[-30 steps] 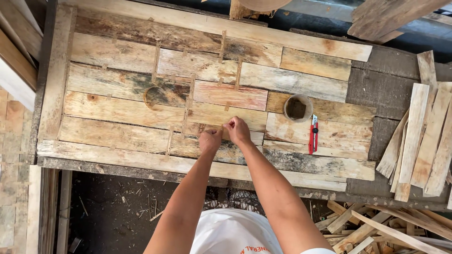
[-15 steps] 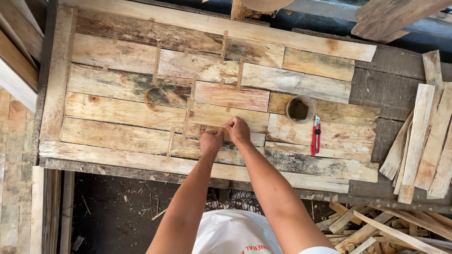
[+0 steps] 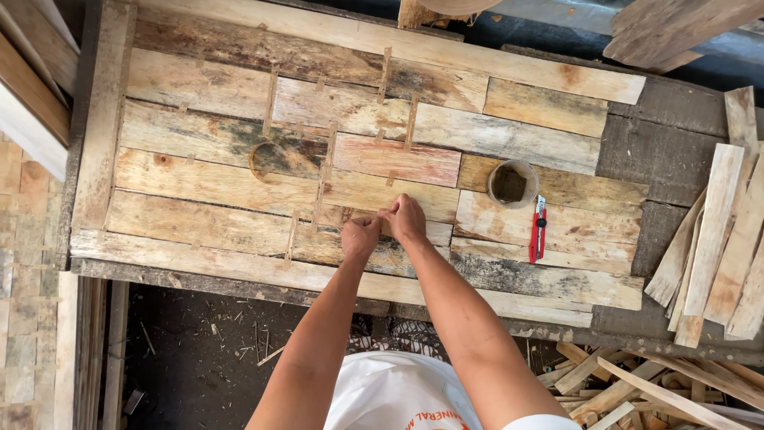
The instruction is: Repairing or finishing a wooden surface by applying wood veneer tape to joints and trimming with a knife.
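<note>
— Rough wooden planks are forming a patchwork tabletop (image 3: 239, 183). What are the hands doing on it?

— Both are meeting near the front edge. The left hand (image 3: 360, 237) and right hand (image 3: 407, 218) are pinching, with fingers narrow, a thin pale wooden sliver (image 3: 387, 213) at a seam between planks. I think it is best pressed straight into the gap, gently, so it is not snapping.

— And containers?

— Only a small round tin cup (image 3: 512, 183) is standing to the right; its contents are looking dark, I cannot tell what. A red utility knife (image 3: 538, 230) is lying just beside it.

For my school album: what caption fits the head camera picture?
Two hands, left and right, pinch something small together on a patchwork wood panel, near a cup and a red cutter.
</note>
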